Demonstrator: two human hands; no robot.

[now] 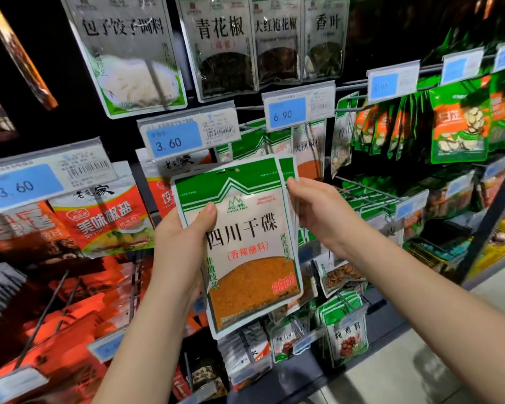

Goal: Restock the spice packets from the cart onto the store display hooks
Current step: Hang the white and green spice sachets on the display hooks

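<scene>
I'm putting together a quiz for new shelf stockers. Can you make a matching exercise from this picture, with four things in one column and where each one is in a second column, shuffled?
Things
1. held packet
2. 6.90 price tag
3. red spicy salt packet
4. chicken stew packet

Places
A. hanging low on the display, down and right of the held packet
B. on the display above the held packet
C. in the grip of the left hand, with the right hand at its top right corner
D. hanging left of the left hand

Pairs: 1-C, 2-B, 3-D, 4-A
</scene>
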